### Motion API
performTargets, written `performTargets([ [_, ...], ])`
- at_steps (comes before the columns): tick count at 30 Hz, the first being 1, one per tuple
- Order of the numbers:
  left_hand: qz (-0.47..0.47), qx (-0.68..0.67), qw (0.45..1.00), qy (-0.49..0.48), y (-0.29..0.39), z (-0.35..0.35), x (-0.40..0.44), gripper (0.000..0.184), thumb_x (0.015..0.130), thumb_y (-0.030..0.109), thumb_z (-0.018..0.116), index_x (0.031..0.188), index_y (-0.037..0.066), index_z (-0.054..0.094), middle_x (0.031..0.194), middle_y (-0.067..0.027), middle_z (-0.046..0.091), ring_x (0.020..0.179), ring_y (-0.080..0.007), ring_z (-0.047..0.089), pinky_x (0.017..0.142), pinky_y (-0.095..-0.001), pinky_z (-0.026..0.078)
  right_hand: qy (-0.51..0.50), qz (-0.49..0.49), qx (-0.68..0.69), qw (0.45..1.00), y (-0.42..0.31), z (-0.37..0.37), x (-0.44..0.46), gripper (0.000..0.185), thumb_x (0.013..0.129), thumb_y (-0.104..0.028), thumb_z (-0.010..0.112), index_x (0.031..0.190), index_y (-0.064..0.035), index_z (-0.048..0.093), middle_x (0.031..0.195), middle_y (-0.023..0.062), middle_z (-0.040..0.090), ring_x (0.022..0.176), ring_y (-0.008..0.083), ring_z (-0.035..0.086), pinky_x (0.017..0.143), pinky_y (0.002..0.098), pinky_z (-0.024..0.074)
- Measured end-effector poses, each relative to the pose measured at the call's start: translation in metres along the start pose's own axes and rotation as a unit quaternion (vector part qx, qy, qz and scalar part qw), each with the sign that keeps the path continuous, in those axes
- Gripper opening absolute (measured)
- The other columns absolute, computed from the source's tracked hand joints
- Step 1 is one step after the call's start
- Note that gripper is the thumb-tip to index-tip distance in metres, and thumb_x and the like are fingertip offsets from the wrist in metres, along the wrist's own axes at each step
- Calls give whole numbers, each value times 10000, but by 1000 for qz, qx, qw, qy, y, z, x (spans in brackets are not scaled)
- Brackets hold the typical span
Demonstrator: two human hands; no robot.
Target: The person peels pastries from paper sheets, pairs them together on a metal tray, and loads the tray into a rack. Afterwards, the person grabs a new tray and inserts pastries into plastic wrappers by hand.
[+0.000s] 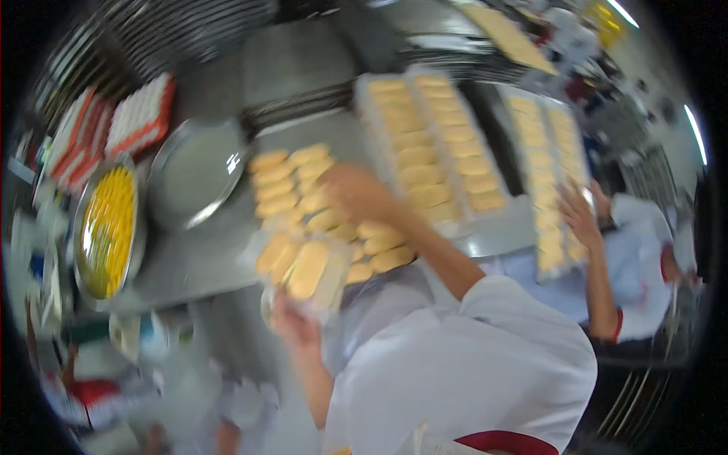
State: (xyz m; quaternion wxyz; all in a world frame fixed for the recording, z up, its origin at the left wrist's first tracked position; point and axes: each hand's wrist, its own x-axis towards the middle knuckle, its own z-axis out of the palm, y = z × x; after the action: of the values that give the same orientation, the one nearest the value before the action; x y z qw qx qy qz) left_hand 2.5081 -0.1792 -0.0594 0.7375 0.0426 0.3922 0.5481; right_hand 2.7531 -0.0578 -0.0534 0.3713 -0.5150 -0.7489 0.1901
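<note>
My left hand (296, 320) grips a clear plastic tray (334, 284) from below, near the table's front edge. Several oblong golden buns (309, 269) lie in that tray. Over the rows of similar buns (277, 188) on the metal table is my right hand (353, 193), reaching across with the arm bent. Its fingers are smeared by motion and partly hidden, so whether they hold a bun cannot be seen. More loose buns (383, 241) lie between my two hands, close to the edge.
Long trays of buns (417, 152) stand beyond my right arm. A co-worker's hand (580, 220) touches another tray (542, 174) at the right. Leftward are an empty-looking metal bowl (193, 178), a bowl of yellow pieces (110, 227) and red-and-white stacked packs (140, 117). Other people stand beyond.
</note>
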Motion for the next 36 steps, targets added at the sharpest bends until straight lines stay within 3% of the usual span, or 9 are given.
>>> performTargets([
  [1,-36,-7,999,-33,5,13,0,392,944,278,461,1258,44,487,1242,-106,554,1137,-251,536,980,-419,420,-115,-126,66,983,-40,-8,-1,395,733,-207,657,1097,-66,597,1076,132,589,1049,303,535,895,407,418],
  [3,-61,1,992,-107,4,15,6,412,968,305,419,1288,48,457,1305,-101,503,1198,-248,481,1012,-419,387,-241,-244,1,939,-79,0,-9,472,694,-233,706,1126,-100,573,1096,102,555,1091,265,496,900,408,396],
  [5,-79,9,989,-121,4,15,10,415,967,310,427,1290,50,455,1300,-93,506,1189,-241,488,1008,-413,390,-196,-298,-117,927,-94,11,-19,536,662,-287,728,1123,-104,526,966,53,486,990,208,498,792,369,398],
  [13,-70,92,986,-119,14,14,5,436,930,305,525,1281,55,458,1276,-60,523,1168,-202,500,983,-371,410,-223,-274,-149,924,-91,15,-21,447,685,-266,709,1055,-85,537,937,45,499,995,213,508,795,351,413],
  [16,-90,55,984,-140,18,16,-2,444,911,297,560,1270,51,468,1248,-48,542,1145,-190,512,975,-353,413,-224,-289,-106,925,-85,17,-22,432,687,-247,711,1052,-88,542,932,49,489,1000,220,503,794,368,417],
  [21,-64,152,981,-100,17,2,6,383,887,270,599,1191,49,526,1171,-34,578,1090,-154,534,962,-325,414,-230,-271,-61,933,-85,9,-25,446,685,-184,708,1081,-95,523,983,68,462,1001,237,475,792,392,417],
  [28,-56,163,980,-102,20,3,7,351,911,242,566,1188,33,514,1158,-51,587,1049,-156,565,897,-335,465,-237,-224,33,945,-82,16,-25,435,685,-129,700,1078,-87,517,987,77,458,1002,261,465,800,391,415],
  [30,-54,133,986,-82,18,11,1,337,922,221,548,1196,31,505,1151,-62,591,1012,-163,588,862,-352,493,-242,-192,123,943,-78,14,-23,412,686,-125,703,1055,-81,525,987,79,463,1006,271,461,815,382,416],
  [36,-29,183,980,-74,13,8,6,370,934,249,536,1204,4,478,1158,-101,576,1006,-200,591,860,-341,497,-282,-135,192,930,-75,3,-19,429,675,-144,725,1052,-81,531,1000,84,463,1011,277,456,842,380,401],
])
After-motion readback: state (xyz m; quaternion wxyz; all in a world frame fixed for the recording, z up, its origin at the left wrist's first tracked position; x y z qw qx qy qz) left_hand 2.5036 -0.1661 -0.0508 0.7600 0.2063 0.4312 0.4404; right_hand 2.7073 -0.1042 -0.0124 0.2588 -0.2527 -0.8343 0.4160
